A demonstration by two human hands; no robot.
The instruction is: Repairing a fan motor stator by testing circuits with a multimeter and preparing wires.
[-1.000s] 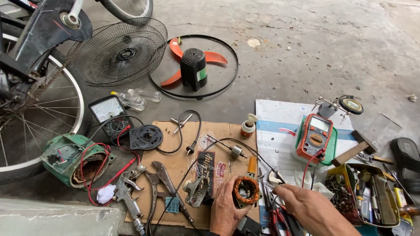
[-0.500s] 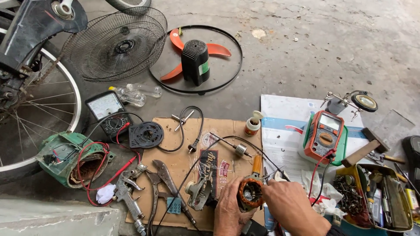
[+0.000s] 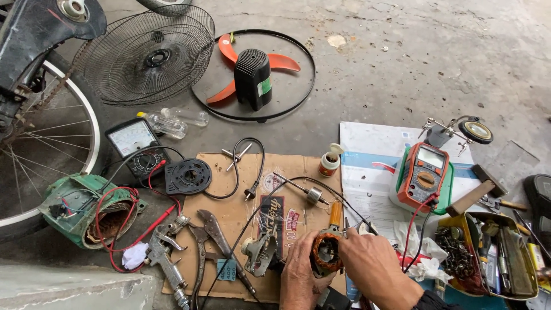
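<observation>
Rough grey concrete floor (image 3: pixel 402 69), stained and cracked, with one flattened cardboard sheet (image 3: pixel 229 212) as the work surface near the bottom edge. At the far left, one bicycle wheel (image 3: pixel 34 143); beside it one green motor housing (image 3: pixel 80 209) wound with red wire. One wire fan guard (image 3: pixel 146 54) at the top left, then one black ring (image 3: pixel 255 74) around one orange fan blade with its black motor cover (image 3: pixel 252 77). Two meters: an analog multimeter (image 3: pixel 133 140) off the cardboard's left corner, an orange digital multimeter (image 3: pixel 425 175) on white paper to the right. One pair of locking pliers (image 3: pixel 215 229) on the cardboard's lower left part. Left hand (image 3: pixel 299 272) curled under and grasping a copper-wound motor stator (image 3: pixel 326 258) at the cardboard's bottom right edge; right hand (image 3: pixel 370 264) closed over the stator's right side, fingers (image 3: pixel 350 238) bent against it. One yellow tray (image 3: pixel 488 255) of small tools at the far right.
</observation>
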